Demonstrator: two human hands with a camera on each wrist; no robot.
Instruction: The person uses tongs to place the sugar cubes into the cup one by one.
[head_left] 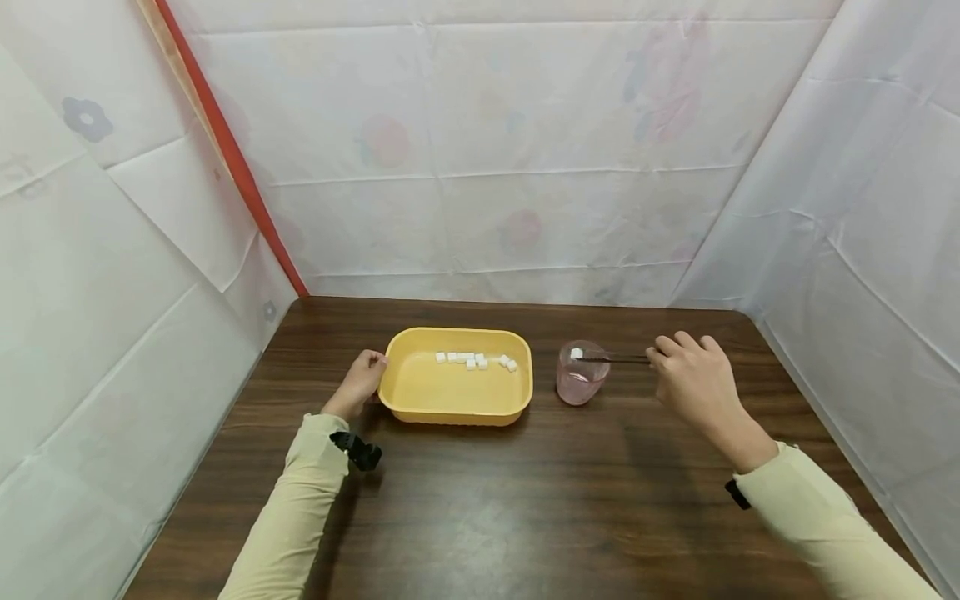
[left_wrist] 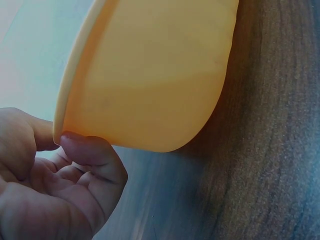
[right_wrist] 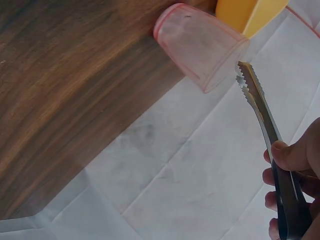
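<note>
My right hand [head_left: 696, 379] grips a pair of metal tongs [right_wrist: 272, 132] with toothed tips. At those tips, over the mouth of a clear pinkish cup [head_left: 576, 383], is a white cube [head_left: 576, 353]. In the right wrist view the cup [right_wrist: 197, 45] stands on the table just beyond the tongs. The left hand [head_left: 362, 382] pinches the left rim of a yellow tray [head_left: 457, 416] between thumb and fingers, also seen on the tray's edge in the left wrist view. Several white cubes [head_left: 471, 364] lie on the tray floor, mostly toward its back.
The dark wooden table [head_left: 480, 508] carries the tray and, to its right, the cup. White patterned sheets [head_left: 480, 150] hang behind it and on both sides. A red strip [head_left: 232, 150] runs down the back left corner.
</note>
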